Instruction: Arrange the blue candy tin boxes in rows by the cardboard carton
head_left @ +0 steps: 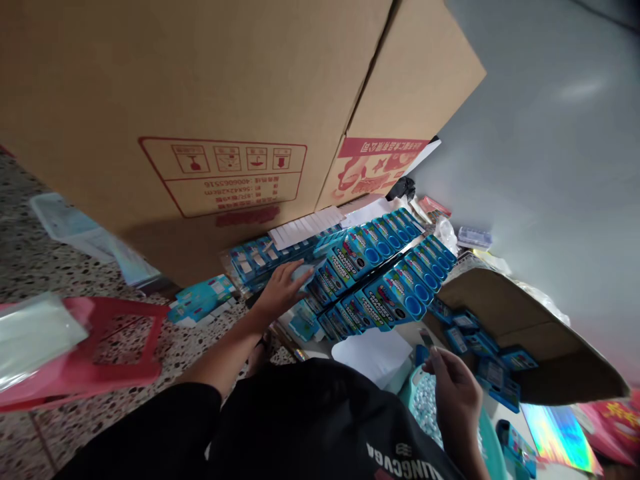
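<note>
My left hand (283, 290) reaches to the left end of the stacked blue packs (345, 260), its fingers curved round a small pale piece too unclear to name. Above the bowl of small pale wrapped pieces (425, 403), my right hand (453, 383) is closed in a pinch; what it holds is too small to tell. A small dark strip (425, 337) shows near its fingertips. The blue packs, printed with lettering and round blue circles, stand in two slanting rows. White paper (373, 353) lies between the packs and my body.
A large cardboard box (240, 87) rises in front. At the right, an open carton (520, 333) holds loose blue packs (480, 343). Flat blue card pieces (203, 300) are at the left, near a red plastic stool (115, 340) with clear bags on it.
</note>
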### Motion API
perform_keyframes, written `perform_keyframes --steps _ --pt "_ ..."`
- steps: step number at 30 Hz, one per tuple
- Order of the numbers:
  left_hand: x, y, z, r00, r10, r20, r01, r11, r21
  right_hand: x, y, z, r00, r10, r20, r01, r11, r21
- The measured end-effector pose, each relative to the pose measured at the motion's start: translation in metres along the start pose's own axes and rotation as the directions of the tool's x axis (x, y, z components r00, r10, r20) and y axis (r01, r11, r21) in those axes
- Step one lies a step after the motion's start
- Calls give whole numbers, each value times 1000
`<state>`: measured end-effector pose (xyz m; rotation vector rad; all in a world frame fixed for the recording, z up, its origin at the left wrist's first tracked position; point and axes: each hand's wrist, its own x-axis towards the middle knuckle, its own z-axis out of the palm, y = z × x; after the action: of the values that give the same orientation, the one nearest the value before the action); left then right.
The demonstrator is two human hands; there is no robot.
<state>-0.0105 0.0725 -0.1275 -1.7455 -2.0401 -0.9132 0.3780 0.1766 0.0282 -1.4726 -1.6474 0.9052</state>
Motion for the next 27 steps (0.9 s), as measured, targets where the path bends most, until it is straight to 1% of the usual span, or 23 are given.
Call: perform_keyframes --steps 3,5,9,11,13,16,19,21,24,26,27 --pt "13 -1 3 1000 6 25 -5 1000 -28 3 -1 2 1000 -18 2 18 999 -32" --pt "18 -3 2 1000 -3 31 4 999 -45 5 1 3 999 -36 8 36 998 -42" --pt "16 -4 3 998 -60 32 62 994 -88 8 6 3 998 -58 -15 58 998 -6" --pt "9 -2 6 992 -125 26 127 986 -110 9 8 2 999 -35 -19 35 999 19" --pt "-1 4 11 976 -216 17 216 967 -134 10 8 2 1000 -27 -13 28 999 18" --pt "-23 17 20 933 -358 27 356 917 -177 11 8 2 1000 -29 4 29 1000 4" --pt "-44 29 31 888 -453 78 459 860 -223 12 6 2 1000 -15 23 14 1000 13" --pt "-55 36 37 868 -481 119 495 831 -255 11 5 3 1000 -3 26 3 1000 16" --pt "-62 44 40 856 -493 153 515 800 -307 9 4 4 1000 22 6 -22 998 52" --pt "-59 49 35 846 -519 119 527 784 -328 9 2 3 1000 24 -19 -22 997 71" --pt "-55 51 28 842 -533 86 528 780 -335 11 1 2 999 15 -33 -13 997 73"
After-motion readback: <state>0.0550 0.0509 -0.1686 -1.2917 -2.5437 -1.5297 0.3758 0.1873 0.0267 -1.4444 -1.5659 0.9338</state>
